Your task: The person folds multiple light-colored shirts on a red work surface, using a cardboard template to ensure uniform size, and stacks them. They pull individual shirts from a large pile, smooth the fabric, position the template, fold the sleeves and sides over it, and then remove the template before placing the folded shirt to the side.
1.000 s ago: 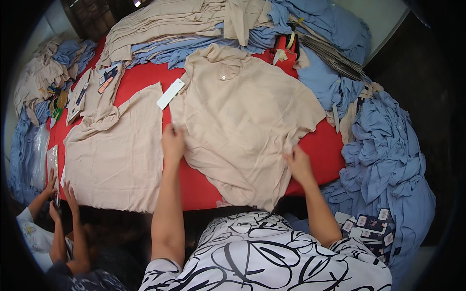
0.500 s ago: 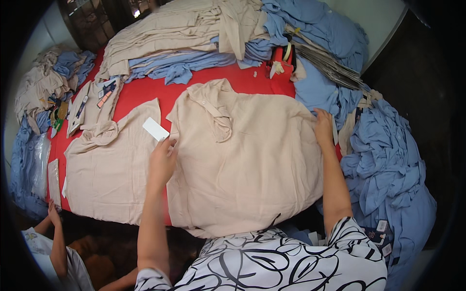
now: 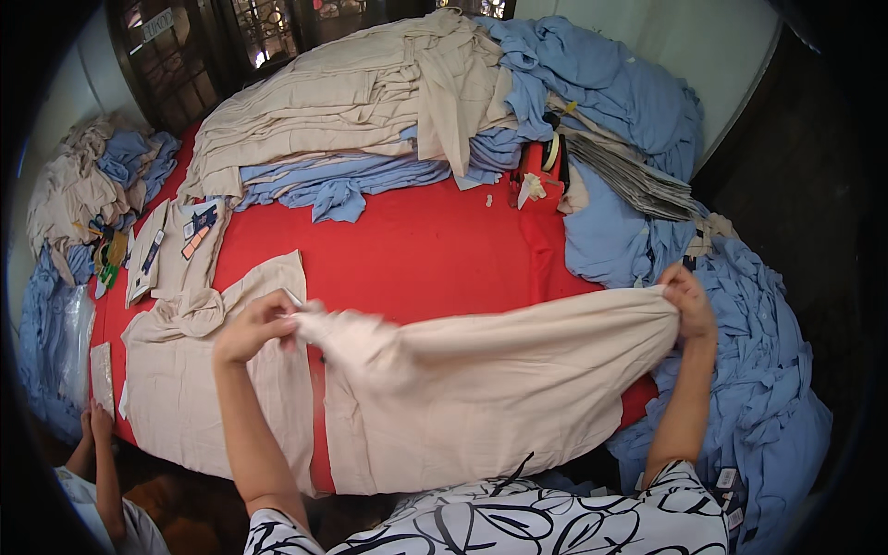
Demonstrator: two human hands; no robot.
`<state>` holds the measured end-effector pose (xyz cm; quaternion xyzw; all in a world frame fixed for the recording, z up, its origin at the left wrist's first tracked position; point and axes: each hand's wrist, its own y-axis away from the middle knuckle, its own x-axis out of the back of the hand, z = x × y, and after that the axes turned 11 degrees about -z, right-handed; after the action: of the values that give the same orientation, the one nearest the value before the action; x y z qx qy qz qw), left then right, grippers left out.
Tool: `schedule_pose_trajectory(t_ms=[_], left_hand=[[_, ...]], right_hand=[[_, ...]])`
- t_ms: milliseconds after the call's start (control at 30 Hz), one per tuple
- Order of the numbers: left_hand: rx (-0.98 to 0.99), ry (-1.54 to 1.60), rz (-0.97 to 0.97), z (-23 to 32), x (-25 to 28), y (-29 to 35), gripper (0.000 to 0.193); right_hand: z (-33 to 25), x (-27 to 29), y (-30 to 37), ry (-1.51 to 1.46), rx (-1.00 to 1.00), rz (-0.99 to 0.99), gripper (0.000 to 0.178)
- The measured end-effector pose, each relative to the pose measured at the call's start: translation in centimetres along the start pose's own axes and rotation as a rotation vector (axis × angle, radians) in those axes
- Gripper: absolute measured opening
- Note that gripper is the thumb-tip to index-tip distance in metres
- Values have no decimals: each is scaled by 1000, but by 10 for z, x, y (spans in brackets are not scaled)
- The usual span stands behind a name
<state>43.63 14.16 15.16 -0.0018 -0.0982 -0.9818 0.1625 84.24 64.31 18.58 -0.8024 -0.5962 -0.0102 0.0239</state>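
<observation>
While both hands grip it, beige shirt (image 3: pixel 481 388) folded over red desk (image 3: pixel 416 250), left hand (image 3: pixel 254 324) pinching one end, right hand (image 3: pixel 689 301) clutching other, second beige garment (image 3: pixel 194 388) flat alongside, stacked beige and blue clothes (image 3: pixel 370 102) beyond.

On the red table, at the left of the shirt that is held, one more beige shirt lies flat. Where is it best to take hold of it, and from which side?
Probably at its two near corners, coming from the near table edge. The flat beige shirt lies spread on the red table, its lower hem toward the person, and its bunched top end lies farther away. The left hand and right hand now both grip the lifted beige shirt.
</observation>
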Motion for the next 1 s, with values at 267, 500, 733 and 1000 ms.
schedule_pose_trajectory(t_ms=[267,500,733,1000], left_hand=[[41,-754,783,-23,31,-124,38],[156,-1065,683,-102,-68,-90,53],[-85,-1034,866,-122,-80,-90,53],[584,-797,831,-110,-199,85,49]], right_hand=[[66,-37,-175,1191,114,380,39],[173,-147,-104,1327,-290,258,53],[176,-45,-97,868,-9,281,43],[150,-75,106,996,-693,470,63]])
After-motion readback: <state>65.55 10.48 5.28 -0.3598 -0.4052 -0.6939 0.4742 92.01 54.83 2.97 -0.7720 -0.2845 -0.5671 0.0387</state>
